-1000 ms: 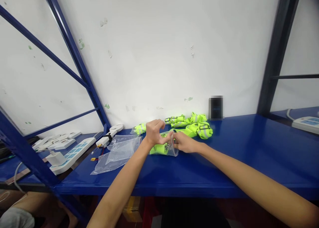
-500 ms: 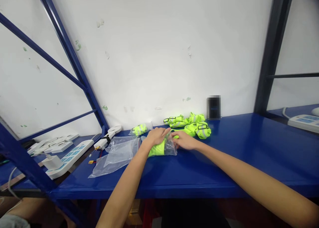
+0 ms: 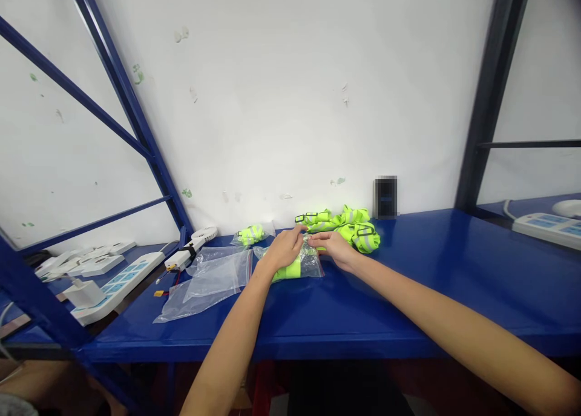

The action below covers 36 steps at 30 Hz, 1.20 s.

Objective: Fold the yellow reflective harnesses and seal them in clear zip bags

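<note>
A clear plastic zip bag (image 3: 313, 266) with a folded neon-yellow reflective strap vest (image 3: 288, 270) inside lies on the blue table in front of me. My left hand (image 3: 287, 247) is over the bag, its fingers closed on the upper side. At the bag's right end, my right hand (image 3: 333, 246) pinches the plastic near its mouth. The fingertips of both hands are close together, partly hiding the bag's top edge. Just behind my right hand lie loose yellow reflective vests (image 3: 363, 237) with black buckles. Flat clear bags (image 3: 209, 283) are spread left of my left hand.
Another bagged yellow vest (image 3: 251, 235) is near the wall. On the left are a white handheld fan (image 3: 204, 233), a wired white device (image 3: 178, 260) and a power strip (image 3: 122, 286). A pixelated dark box (image 3: 385, 198) stands at the back. Blue shelf posts (image 3: 136, 110) rise at the left.
My right hand has shifted slightly up and left along the bag's mouth, now pinching nearer my left fingertips. The bag's open end lies a little flatter. The view has shifted slightly.
</note>
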Motion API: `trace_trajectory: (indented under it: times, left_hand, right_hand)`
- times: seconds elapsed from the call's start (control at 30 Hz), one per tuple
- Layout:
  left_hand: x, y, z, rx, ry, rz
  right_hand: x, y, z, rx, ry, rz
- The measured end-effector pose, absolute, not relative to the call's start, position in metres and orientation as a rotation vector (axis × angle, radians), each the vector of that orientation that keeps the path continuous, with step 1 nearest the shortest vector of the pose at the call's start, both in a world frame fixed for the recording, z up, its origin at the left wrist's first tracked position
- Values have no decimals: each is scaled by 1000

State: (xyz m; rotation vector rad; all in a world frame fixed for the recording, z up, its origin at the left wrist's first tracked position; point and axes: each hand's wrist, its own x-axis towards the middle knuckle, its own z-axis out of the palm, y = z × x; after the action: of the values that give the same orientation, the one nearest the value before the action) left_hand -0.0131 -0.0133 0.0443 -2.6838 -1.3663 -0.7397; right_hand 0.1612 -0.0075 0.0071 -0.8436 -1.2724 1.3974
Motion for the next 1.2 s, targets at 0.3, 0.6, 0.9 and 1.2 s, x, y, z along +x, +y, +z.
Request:
trace_trajectory:
  times: [0.3, 0.6, 0.9, 1.2]
  left_hand:
    - [-7, -8, 60, -2645, -1452, -744]
    - [-10, 3, 51, -2708, -1415, -998]
    - [-12, 3, 43, -2623, -1413, -1074]
    - [-10, 3, 38, -2632, -1396, -980]
  right_hand:
    - [157, -14, 10, -821, -1326, 1258]
    - [164, -10, 5, -915, -1601, 1149]
    - [168, -11, -4, -917, -1559, 1281]
    - [161, -12, -7, -949, -1441, 1317]
